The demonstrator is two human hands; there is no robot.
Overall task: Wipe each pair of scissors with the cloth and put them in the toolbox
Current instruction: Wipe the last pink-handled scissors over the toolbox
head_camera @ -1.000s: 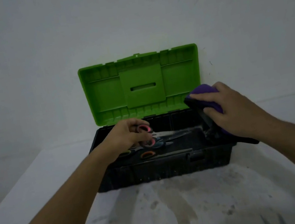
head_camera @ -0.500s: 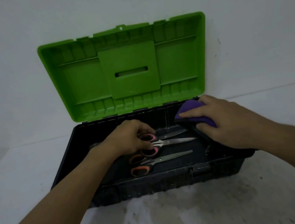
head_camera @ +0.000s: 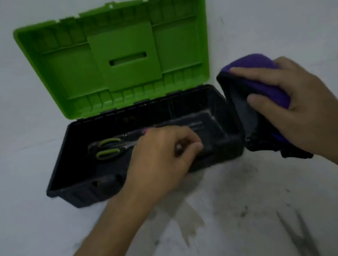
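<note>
The toolbox has a black base and stands open, its green lid upright against the wall. Green-handled scissors lie inside it on the left. My left hand hovers over the box's front middle with curled fingers and nothing visible in them. It hides the box floor beneath it, and a pink handle tip peeks out behind it. Just right of the box, my right hand grips the purple cloth. Another pair of scissors, blurred, lies on the table at the near right.
The box stands on a white table against a white wall. The tabletop in front of the box is stained with dark smudges.
My left hand has drawn back from the pink-handled scissors toward the box's front edge. My right hand with the cloth has moved out of the box to its right. The view has tilted down.
</note>
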